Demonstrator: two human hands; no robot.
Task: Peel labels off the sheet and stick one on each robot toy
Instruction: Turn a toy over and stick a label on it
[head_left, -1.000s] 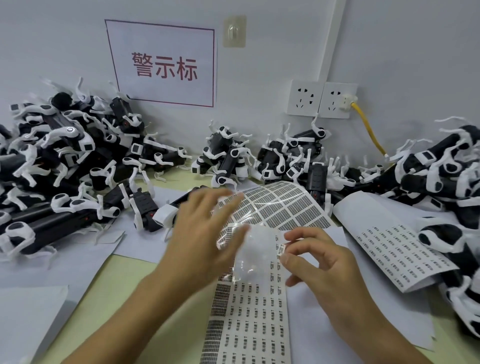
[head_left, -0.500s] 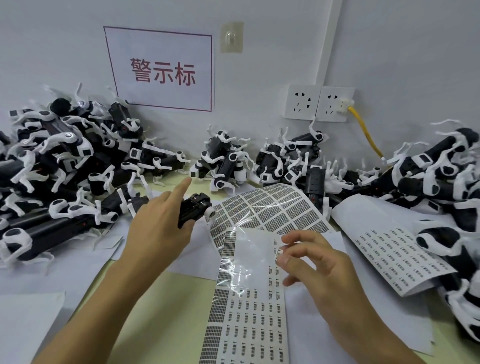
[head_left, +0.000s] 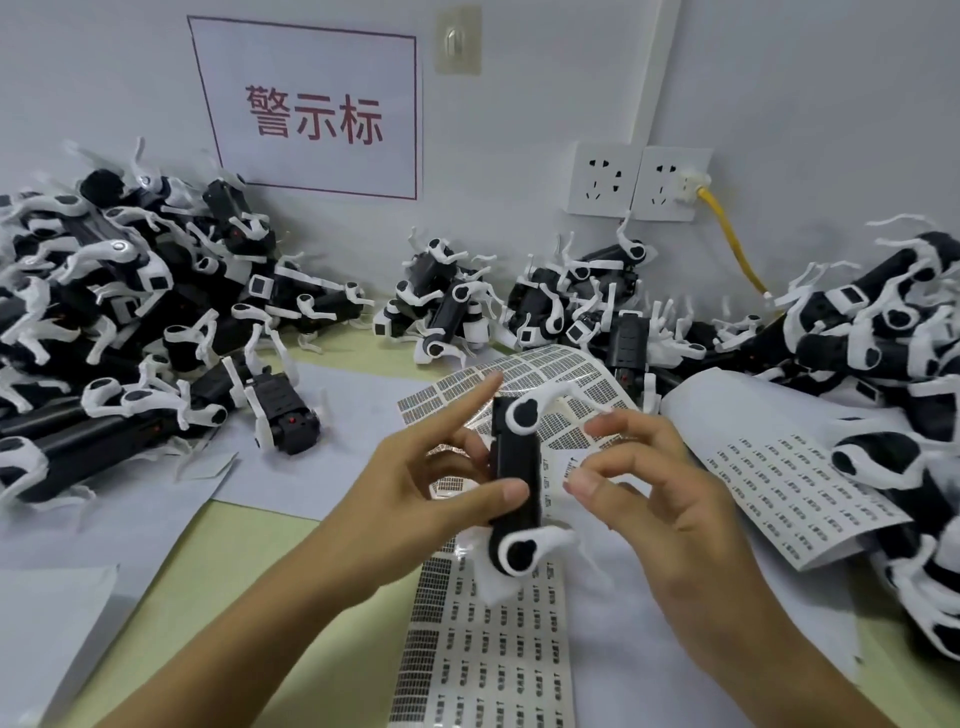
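Note:
My left hand (head_left: 421, 493) grips a black robot toy (head_left: 511, 478) with white legs, thumb on its front and index finger pointing up. It holds the toy upright above the long label sheet (head_left: 483, 654) lying on the table. My right hand (head_left: 660, 499) hovers just right of the toy with its fingers curled. Its thumb and index fingertips are apart, and no label shows between them. The far end of the sheet (head_left: 550, 369) curls up behind the toy.
Heaps of black-and-white robot toys lie at the left (head_left: 104, 312), by the back wall (head_left: 447, 306) and at the right (head_left: 883, 343). One toy (head_left: 283, 415) lies alone on white paper. A second label sheet (head_left: 774, 488) lies at the right. A yellow cable (head_left: 727, 234) hangs from the wall socket.
My left hand reached to the toys at the left, picked one up and brought it over the sheet. My right hand rose from the sheet's edge to beside the toy.

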